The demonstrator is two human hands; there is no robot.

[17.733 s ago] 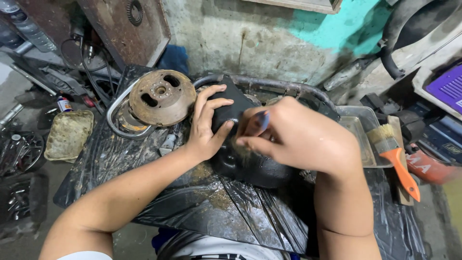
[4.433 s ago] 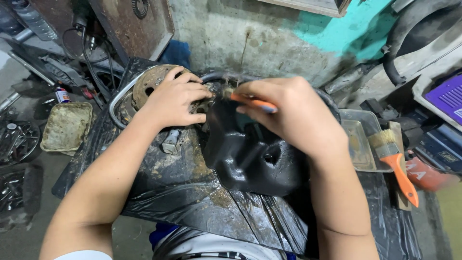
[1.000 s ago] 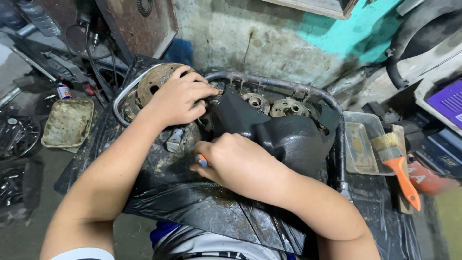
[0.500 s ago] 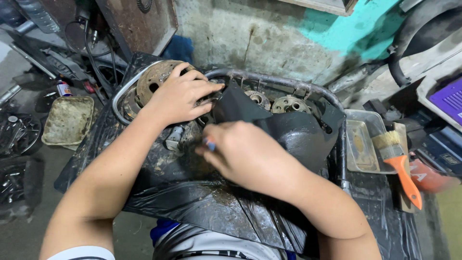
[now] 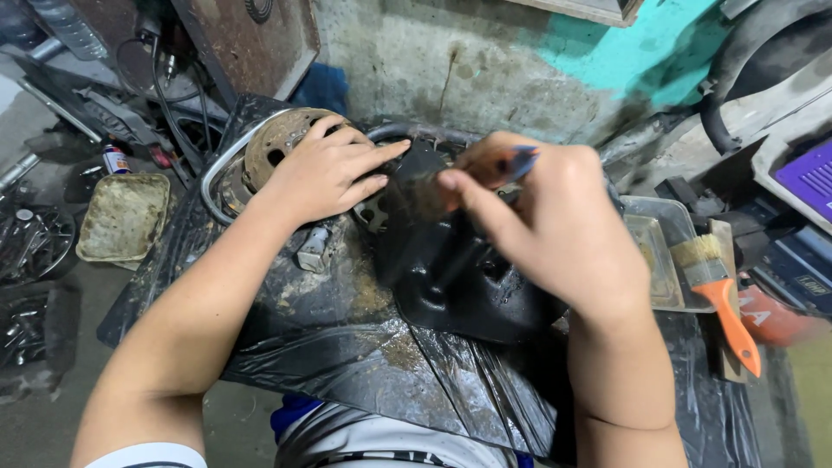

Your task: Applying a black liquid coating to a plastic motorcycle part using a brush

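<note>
A greasy black engine cover (image 5: 459,277) rests on a black plastic sheet (image 5: 364,364) spread across my lap. My left hand (image 5: 325,169) lies flat on the cover's upper left edge, next to a rusty round drum (image 5: 277,143). My right hand (image 5: 555,221) hovers over the cover's top and pinches a small tool with an orange and blue handle (image 5: 511,162). The tool's tip is hidden behind my fingers. A small metal fitting (image 5: 312,249) lies on the sheet below my left hand.
A paintbrush with an orange handle (image 5: 719,295) leans on a clear tray (image 5: 659,260) at the right. A dirty shallow tray (image 5: 124,217) and a small spray can (image 5: 114,159) sit on the floor at left, among wheel parts and cables. A stained wall stands behind.
My right hand has lifted from the cover's lower left side up to its top edge, bringing the small tool with it. The cover now hides the gears that showed behind it.
</note>
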